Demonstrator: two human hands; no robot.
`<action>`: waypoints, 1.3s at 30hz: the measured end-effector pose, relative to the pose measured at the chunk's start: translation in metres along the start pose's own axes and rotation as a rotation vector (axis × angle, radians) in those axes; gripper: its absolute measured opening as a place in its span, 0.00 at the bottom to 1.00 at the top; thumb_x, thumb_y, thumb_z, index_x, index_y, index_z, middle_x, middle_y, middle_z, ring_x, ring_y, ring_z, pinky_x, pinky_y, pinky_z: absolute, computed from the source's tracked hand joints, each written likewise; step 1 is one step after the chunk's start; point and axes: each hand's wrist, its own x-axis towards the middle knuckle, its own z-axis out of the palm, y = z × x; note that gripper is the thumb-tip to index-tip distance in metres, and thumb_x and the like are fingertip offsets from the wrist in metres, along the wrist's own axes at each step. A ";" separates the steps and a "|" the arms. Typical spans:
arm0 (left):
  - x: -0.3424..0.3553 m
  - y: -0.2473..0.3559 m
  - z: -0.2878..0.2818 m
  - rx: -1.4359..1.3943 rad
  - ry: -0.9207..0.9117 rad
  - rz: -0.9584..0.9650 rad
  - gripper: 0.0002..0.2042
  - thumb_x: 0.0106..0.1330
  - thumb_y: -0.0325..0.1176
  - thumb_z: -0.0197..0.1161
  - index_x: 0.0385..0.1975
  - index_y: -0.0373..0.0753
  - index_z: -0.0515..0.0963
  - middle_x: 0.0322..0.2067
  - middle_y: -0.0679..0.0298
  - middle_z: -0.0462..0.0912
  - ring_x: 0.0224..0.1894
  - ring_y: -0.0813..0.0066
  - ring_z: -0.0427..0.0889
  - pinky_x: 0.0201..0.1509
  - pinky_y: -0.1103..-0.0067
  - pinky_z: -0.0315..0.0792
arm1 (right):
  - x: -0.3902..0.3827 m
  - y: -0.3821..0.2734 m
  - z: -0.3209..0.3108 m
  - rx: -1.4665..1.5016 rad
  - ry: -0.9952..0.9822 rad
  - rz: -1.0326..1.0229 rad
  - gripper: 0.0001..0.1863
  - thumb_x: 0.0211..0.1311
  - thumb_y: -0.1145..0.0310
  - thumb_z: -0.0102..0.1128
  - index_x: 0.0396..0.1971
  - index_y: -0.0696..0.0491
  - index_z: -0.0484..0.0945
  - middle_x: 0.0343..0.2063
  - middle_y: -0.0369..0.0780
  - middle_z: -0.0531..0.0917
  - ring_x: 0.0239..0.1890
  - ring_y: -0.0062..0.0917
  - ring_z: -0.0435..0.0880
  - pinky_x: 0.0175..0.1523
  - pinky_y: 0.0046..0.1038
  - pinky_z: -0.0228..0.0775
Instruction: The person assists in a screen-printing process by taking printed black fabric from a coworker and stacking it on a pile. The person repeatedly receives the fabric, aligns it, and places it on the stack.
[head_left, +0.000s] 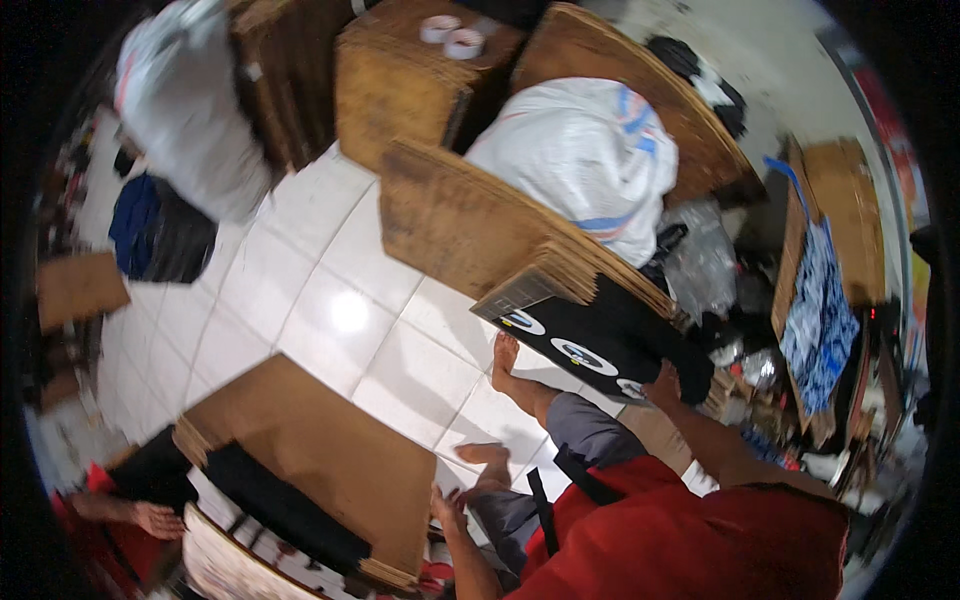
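Note:
My right hand (pixel 660 384) is at the near end of a black cloth (pixel 640 325) lying against a stack of brown boards (pixel 500 205). Its fingers look closed on the cloth, though partly hidden. White ovals with small coloured prints (pixel 583 357) run along the cloth's side. My left hand (pixel 447 506) is open, fingers apart, beside the right edge of a wide brown board (pixel 320 440); whether it touches the board I cannot tell. A dark cloth roll or strip (pixel 285 505) lies along that board's near side.
Another person's hand (pixel 158 520) rests at the lower left by a pale padded seat (pixel 240 560). A stuffed white sack (pixel 590 150) lies between boards; another sack (pixel 190 110) stands far left. Two tape rolls (pixel 452 37) sit on a brown block. Clutter fills the right side.

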 end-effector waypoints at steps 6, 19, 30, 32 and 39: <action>-0.026 0.186 0.215 0.465 -0.393 0.548 0.25 0.64 0.43 0.63 0.54 0.35 0.66 0.29 0.59 0.78 0.24 0.75 0.77 0.26 0.80 0.71 | 0.024 0.083 -0.014 0.057 0.036 0.122 0.60 0.37 0.63 0.76 0.69 0.51 0.43 0.70 0.47 0.45 0.71 0.44 0.46 0.71 0.42 0.48; -0.120 0.139 0.330 0.742 -0.795 0.769 0.33 0.59 0.40 0.66 0.60 0.30 0.61 0.34 0.59 0.81 0.26 0.76 0.79 0.25 0.86 0.70 | 0.083 0.091 -0.043 -0.034 0.040 -0.099 0.67 0.31 0.63 0.79 0.71 0.46 0.40 0.69 0.44 0.49 0.72 0.40 0.43 0.71 0.57 0.32; -0.124 0.087 0.285 0.860 -0.424 0.627 0.30 0.61 0.38 0.65 0.59 0.31 0.62 0.33 0.53 0.81 0.27 0.69 0.81 0.30 0.77 0.75 | 0.095 0.126 -0.053 0.044 0.031 -0.198 0.70 0.26 0.63 0.80 0.71 0.45 0.39 0.71 0.42 0.42 0.73 0.38 0.37 0.71 0.55 0.30; -0.127 0.092 0.288 0.875 -0.378 0.638 0.30 0.62 0.40 0.64 0.59 0.31 0.62 0.34 0.53 0.82 0.29 0.67 0.82 0.32 0.76 0.76 | 0.098 0.132 -0.055 0.024 0.020 -0.210 0.70 0.26 0.63 0.80 0.71 0.45 0.39 0.71 0.42 0.42 0.73 0.38 0.37 0.71 0.55 0.30; -0.137 0.094 0.306 0.819 -0.394 0.662 0.32 0.60 0.38 0.66 0.59 0.30 0.62 0.32 0.55 0.81 0.26 0.71 0.81 0.29 0.79 0.75 | 0.110 0.135 -0.056 0.055 0.001 -0.216 0.70 0.28 0.63 0.80 0.71 0.43 0.38 0.72 0.41 0.40 0.73 0.37 0.36 0.71 0.54 0.29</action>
